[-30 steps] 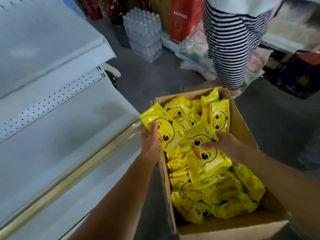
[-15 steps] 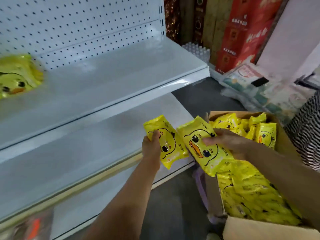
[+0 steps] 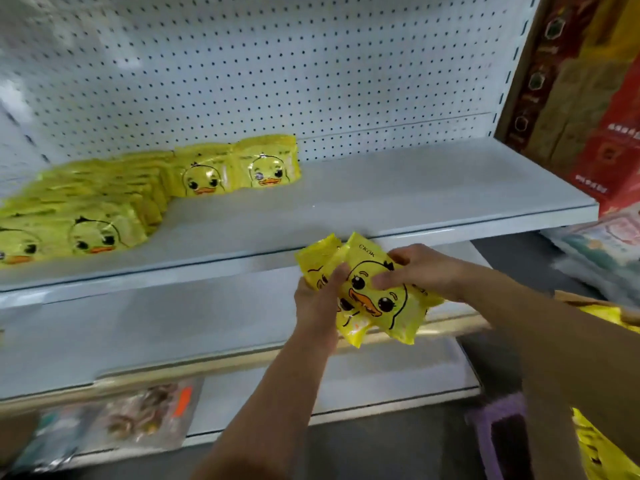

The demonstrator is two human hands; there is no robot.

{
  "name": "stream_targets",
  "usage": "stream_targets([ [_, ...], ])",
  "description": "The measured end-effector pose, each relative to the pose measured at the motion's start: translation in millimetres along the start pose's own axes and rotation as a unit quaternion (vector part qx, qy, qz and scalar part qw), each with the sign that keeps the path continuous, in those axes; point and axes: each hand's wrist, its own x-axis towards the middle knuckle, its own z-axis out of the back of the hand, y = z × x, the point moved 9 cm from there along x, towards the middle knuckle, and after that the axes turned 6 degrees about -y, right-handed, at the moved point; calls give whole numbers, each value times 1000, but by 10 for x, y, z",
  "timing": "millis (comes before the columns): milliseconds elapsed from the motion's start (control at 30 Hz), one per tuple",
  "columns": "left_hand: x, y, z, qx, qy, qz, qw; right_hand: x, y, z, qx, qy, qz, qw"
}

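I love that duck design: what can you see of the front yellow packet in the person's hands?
The front packet is a glossy yellow plastic pouch with sealed ends, printed with a cartoon duck face: black eyes, orange beak, small lettering on top. It is held tilted in front of the shelves. The left hand pinches its left edge, the right hand grips its right side, and it overlaps a second packet behind.

Both my arms reach out in front. My left hand [image 3: 320, 299] and right hand [image 3: 422, 271] sit close together, fingers curled, gripping.
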Motion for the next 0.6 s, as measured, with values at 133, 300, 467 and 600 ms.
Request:
stream_targets([
  [133, 113, -457, 668, -55, -96, -35, 993, 107, 398, -532, -24, 70, 8, 997],
  [300, 216, -810, 1281, -116, -160, -40, 980, 331, 702, -898, 31, 55, 20, 998],
  [467, 332, -1039, 1535, -129, -153, -42, 979, 592, 1003, -1106, 98, 40, 17, 994],
  [600, 488, -1265, 1686, -115, -159, -61, 979, 837, 1291, -1172, 116, 27, 35, 992],
])
